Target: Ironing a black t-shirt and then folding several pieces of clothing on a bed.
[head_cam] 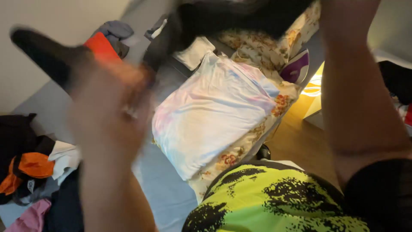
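Lifting blk garment [240, 15] w/ left hand [107, 111]

A folded pale sheet [214, 116] lies on a floral cloth [262, 51] across the bed [163, 189], an iron [296, 68] at its right edge, clothes [34, 172] heaped at its left edge.

The person wears a bright yellow-green garment [274, 199] with rough black splashes, at six o'clock in the view. A black sleeve [382, 193] shows at four o'clock. Both forearms are bare; the left hand [109, 111] is blurred.
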